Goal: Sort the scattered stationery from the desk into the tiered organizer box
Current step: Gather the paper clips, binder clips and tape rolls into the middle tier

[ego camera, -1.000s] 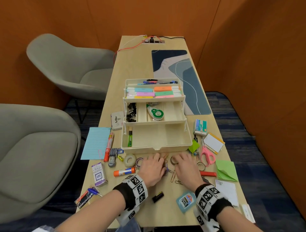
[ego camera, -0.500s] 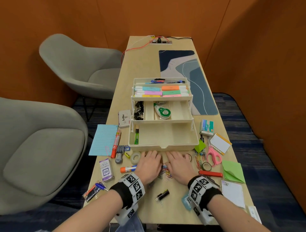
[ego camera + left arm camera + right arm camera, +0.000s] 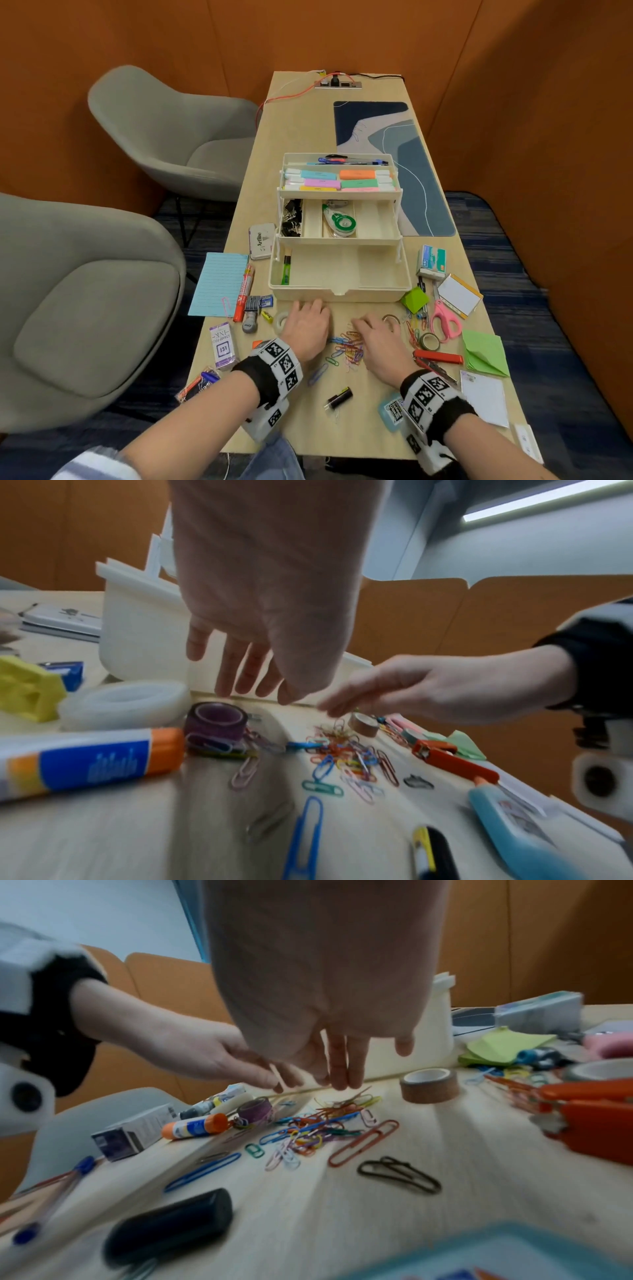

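The cream tiered organizer box [image 3: 339, 287] stands open mid-desk, with highlighters on its top tier, binder clips and a correction tape in the middle one, and a green cutter in the bottom tray. A heap of coloured paper clips [image 3: 346, 346] [image 3: 342, 756] [image 3: 315, 1129] lies just in front of it. My left hand [image 3: 305, 323] [image 3: 246, 669] hovers open, palm down, left of the heap. My right hand [image 3: 375, 337] [image 3: 342, 1064] hovers open over the heap's right side, fingers extended. Neither hand holds anything.
A glue stick [image 3: 85, 761], clear tape roll [image 3: 282, 320], purple tape [image 3: 215, 721], brown tape [image 3: 428, 1085], orange stapler [image 3: 438, 356], pink scissors [image 3: 445, 318], green notes [image 3: 484, 353], blue card [image 3: 219, 282] and ink box [image 3: 222, 346] crowd the desk. Grey chairs [image 3: 85, 308] stand left.
Both hands have lifted and spread apart from where they lay together on the desk. The paper clips they covered now lie gathered in a heap between them.
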